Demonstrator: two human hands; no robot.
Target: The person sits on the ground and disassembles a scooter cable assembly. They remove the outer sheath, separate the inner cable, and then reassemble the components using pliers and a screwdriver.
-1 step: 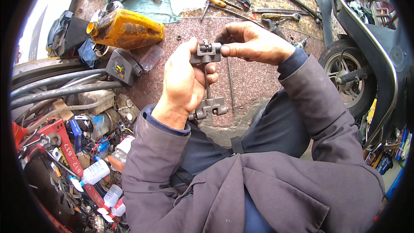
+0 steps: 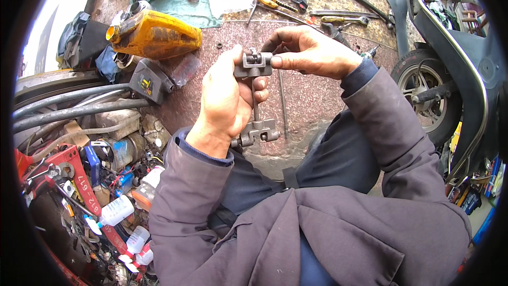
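Observation:
My left hand (image 2: 225, 100) is closed round a grey metal part with two U-shaped blocks joined by a thin rod. Its upper block (image 2: 253, 66) sits against my left thumb, and the lower block (image 2: 259, 130) hangs below the palm. A small dark piece shows inside the upper block's opening. My right hand (image 2: 312, 55) reaches in from the right, thumb and forefinger pinching the right end of that upper block. What lies between those fingertips is mostly hidden.
A dirty yellow jug (image 2: 159, 36) and a dark grey bottle (image 2: 149, 81) lie on the left. Hand tools (image 2: 344, 20) spread across the far floor. On the right stands a scooter wheel (image 2: 423, 90). A red metal frame (image 2: 79, 180) and plastic bottles (image 2: 117, 210) crowd the lower left.

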